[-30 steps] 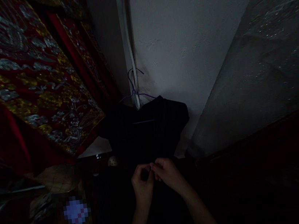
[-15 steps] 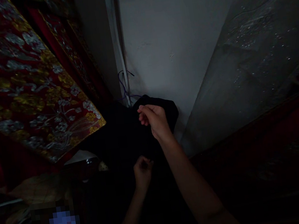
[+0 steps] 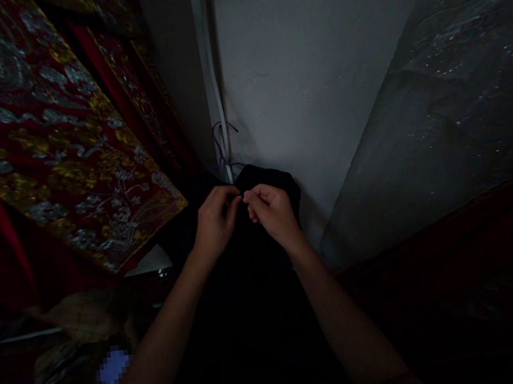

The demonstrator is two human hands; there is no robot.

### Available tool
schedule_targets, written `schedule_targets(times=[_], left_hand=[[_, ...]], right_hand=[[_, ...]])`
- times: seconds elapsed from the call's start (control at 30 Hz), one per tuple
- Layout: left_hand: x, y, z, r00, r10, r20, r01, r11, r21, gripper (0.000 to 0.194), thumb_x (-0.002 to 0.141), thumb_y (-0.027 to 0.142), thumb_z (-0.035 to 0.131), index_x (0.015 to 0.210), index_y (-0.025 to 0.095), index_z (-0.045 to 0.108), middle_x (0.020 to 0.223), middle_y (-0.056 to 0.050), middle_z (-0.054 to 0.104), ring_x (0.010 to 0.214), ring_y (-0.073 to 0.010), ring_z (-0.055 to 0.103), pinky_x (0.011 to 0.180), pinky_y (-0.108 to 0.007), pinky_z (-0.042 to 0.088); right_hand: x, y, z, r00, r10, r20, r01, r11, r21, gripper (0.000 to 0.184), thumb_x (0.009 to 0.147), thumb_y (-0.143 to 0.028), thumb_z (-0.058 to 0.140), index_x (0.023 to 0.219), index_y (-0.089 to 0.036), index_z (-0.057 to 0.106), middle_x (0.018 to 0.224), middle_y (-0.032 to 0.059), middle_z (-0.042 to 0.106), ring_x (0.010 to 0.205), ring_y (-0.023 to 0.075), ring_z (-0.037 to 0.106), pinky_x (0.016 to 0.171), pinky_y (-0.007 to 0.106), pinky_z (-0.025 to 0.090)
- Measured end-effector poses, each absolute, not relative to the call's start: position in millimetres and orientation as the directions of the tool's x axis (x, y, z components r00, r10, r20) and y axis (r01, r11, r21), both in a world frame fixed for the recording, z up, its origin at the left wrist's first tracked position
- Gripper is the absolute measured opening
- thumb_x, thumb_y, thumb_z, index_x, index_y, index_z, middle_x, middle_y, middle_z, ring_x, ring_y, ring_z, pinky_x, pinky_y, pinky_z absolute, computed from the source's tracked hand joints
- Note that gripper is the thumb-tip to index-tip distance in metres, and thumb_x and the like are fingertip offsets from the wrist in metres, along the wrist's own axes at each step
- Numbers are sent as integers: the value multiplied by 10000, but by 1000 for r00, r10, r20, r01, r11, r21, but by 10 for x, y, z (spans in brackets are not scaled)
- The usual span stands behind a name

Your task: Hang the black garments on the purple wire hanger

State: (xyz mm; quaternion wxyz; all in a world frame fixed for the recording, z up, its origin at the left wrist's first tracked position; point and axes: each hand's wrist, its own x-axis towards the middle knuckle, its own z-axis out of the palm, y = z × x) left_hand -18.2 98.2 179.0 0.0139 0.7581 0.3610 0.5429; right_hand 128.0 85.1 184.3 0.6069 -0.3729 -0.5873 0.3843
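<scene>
A black garment (image 3: pixel 278 183) hangs on a thin purple hanger (image 3: pixel 219 143) against a white wall in dim light. My left hand (image 3: pixel 215 219) and my right hand (image 3: pixel 273 212) meet at the garment's upper front, just below the collar. Both have their fingers curled in a pinch on the dark cloth, fingertips almost touching. What exactly sits between the fingers is too dark to make out. The lower part of the garment is lost in shadow between my forearms.
Red cloth with gold and silver embroidery (image 3: pixel 40 132) hangs at the left. A grey sparkly fabric (image 3: pixel 438 105) slants down at the right. A white strip (image 3: pixel 211 65) runs down the wall. Dim clutter (image 3: pixel 79 322) lies at lower left.
Both hands were pinching low on the garment. The right hand rose first to the collar area, then the left hand followed, and they now meet near the top.
</scene>
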Motion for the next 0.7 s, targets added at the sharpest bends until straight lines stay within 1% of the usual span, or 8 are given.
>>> schedule_targets(times=[0.07,0.17,0.23,0.3,0.37,0.43,0.6,0.7], left_hand=[[-226,1104,1772,151,574,805,585,-708,395,214,919,150,573,1126,192,609,1069,-68,666,840,-172,621,802,-314,502],[-320,1325,1735,216,583,783,606,-709,360,308,909,122,558,1206,192,590,1229,-99,634,979,-201,634,865,-335,498],[-370,1440,1717,268,610,746,600,-712,366,284,916,144,567,1195,185,605,1168,-90,669,959,-202,648,849,-329,499],[-394,1487,1707,304,621,722,595,-716,366,190,924,184,584,1104,178,647,1022,-67,693,885,-195,652,804,-312,495],[-392,1464,1704,331,601,727,582,-737,344,115,934,206,579,995,180,673,941,-54,671,857,-187,644,776,-297,486],[-366,1395,1707,339,575,744,562,-759,330,118,946,201,556,948,185,673,909,-46,645,845,-179,633,761,-287,476],[-233,1193,1775,276,537,797,538,-773,335,131,962,193,526,887,192,633,851,-33,622,818,-172,609,750,-281,467],[-282,1180,1899,123,492,862,574,-744,342,119,970,227,533,891,189,613,881,-36,625,859,-174,600,788,-289,460]], right_hand=[[1294,945,1732,1,923,384,-46,383,-922,281,810,-455,627,711,-194,607,481,-57,524,411,82,464,414,203,353],[1317,1106,1560,-30,951,307,-69,305,-950,305,804,-484,618,731,-188,616,480,-55,536,407,83,476,407,201,347],[1315,1211,1485,-17,960,281,-44,280,-959,345,798,-529,623,760,-186,617,479,-55,545,398,85,475,401,202,341],[1293,1295,1454,-11,956,292,7,293,-956,401,790,-586,630,793,-185,615,505,-48,571,401,83,479,403,204,341],[1258,1342,1462,-39,947,320,47,322,-946,450,795,-639,612,798,-189,606,536,-38,593,417,83,496,414,206,350],[1222,1349,1498,-72,934,349,47,352,-935,471,818,-667,574,774,-198,586,535,-37,581,426,90,504,422,213,359],[1177,1297,1519,-18,858,513,45,513,-857,398,884,-576,562,722,-213,575,539,-41,522,486,109,490,494,235,380],[1171,1296,1314,8,884,467,119,463,-879,381,878,-531,578,668,-213,578,536,-30,521,506,117,481,510,241,356]])
